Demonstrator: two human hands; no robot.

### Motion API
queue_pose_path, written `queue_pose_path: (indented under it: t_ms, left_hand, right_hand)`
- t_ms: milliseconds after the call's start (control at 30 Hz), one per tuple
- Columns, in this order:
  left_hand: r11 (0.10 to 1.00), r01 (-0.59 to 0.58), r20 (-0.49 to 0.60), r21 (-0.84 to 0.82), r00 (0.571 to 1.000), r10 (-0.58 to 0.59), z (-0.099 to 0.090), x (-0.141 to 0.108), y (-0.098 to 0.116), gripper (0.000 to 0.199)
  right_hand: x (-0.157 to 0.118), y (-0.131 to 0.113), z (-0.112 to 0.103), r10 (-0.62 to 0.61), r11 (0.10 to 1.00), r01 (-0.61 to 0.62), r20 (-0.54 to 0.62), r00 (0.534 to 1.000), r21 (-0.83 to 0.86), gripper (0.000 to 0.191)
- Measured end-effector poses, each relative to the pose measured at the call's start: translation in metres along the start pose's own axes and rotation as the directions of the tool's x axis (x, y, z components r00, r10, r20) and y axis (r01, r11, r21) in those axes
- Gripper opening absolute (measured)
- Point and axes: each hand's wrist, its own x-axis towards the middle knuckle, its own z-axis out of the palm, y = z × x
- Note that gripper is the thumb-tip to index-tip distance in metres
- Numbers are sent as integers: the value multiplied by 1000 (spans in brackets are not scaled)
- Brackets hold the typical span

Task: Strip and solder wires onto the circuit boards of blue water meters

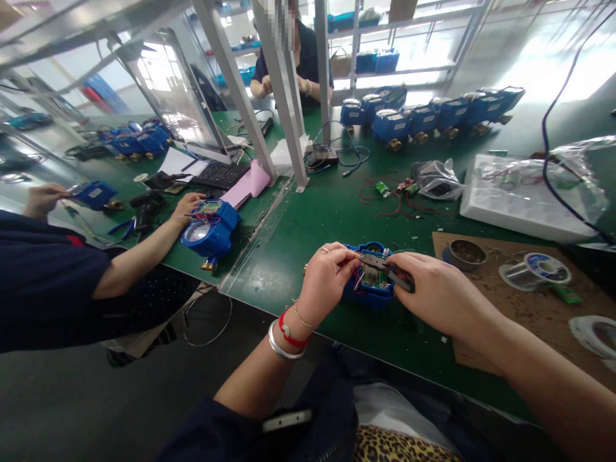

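In front of me on the green table lies a blue meter (373, 298) with its housing open and a green circuit board (371, 276) showing inside. My right hand (433, 289) is closed around the handles of a pair of pliers (375, 261). The pliers' jaws reach left over the board, up to my left fingertips. My left hand (330, 276) pinches thin wires (359, 258) at the jaws' tip, above the housing's left side. Whether the jaws touch a wire is too small to tell.
Right of me, a brown board (445, 247) carries a tin (466, 253) and a solder spool (541, 269). A white foam tray (520, 199) and red-wired parts (385, 189) lie behind. Several blue meters (423, 119) stand farther back. At left, a co-worker's hand (187, 208) touches another meter (212, 231).
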Motion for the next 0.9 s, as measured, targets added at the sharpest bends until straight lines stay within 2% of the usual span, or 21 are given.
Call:
queue_pose_path:
  t_ms: [333, 600, 733, 900]
  left_hand:
    - [1000, -20, -16, -3, 1000, 20, 1, -4, -3, 11]
    - [1000, -27, -28, 1, 999, 27, 0, -6, -4, 9]
    - [998, -26, -35, 54, 999, 28, 1, -9, 0, 16]
    - [986, -78, -79, 145, 993, 90, 7, -11, 6, 24]
  right_hand:
    - [1, 0, -4, -35, 999, 36, 53, 998, -27, 27]
    - [1, -4, -5, -41, 998, 42, 42, 998, -37, 19]
    - [-4, -6, 1, 4, 1000, -4, -30, 1000, 17, 22]
    - [-9, -10, 9, 91, 992, -78, -142, 986, 95, 25]
